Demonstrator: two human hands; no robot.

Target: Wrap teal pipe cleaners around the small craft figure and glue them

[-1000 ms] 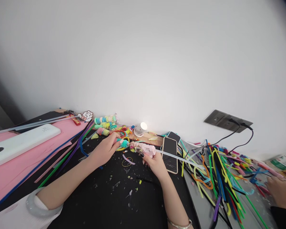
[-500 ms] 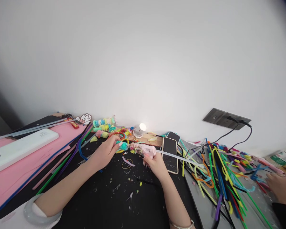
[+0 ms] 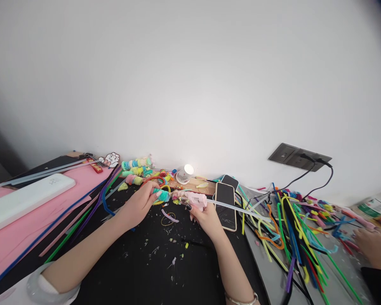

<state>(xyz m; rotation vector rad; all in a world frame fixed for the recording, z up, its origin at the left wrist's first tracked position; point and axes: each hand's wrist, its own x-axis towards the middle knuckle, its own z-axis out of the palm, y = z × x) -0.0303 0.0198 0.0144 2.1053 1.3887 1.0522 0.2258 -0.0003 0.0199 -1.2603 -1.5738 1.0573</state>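
My right hand (image 3: 207,218) is wrapped round a pale pink glue gun (image 3: 195,199), its front half crusted with coloured bits. A long translucent glue stick (image 3: 238,210) juts out of the gun's back toward the right. Between the fingers of my left hand (image 3: 143,199) is a teal coil of fuzzy pipe cleaner (image 3: 162,195). The gun's tip points at the coil's right end; whether they touch I cannot tell. Just behind my left hand lie similar pastel coils (image 3: 136,163) and a red ring (image 3: 158,180).
A lit paper cup (image 3: 185,174) stands by the wall. Two phones (image 3: 226,205) lie right of the gun. Many loose pipe cleaners (image 3: 292,237) cover the grey board at right, near another person's hand (image 3: 373,245). At left, a white case (image 3: 28,201) rests on pink sheets (image 3: 85,178).
The whole view has shifted slightly. Both hands keep their hold on the coil and the glue gun, with hardly any movement between them.
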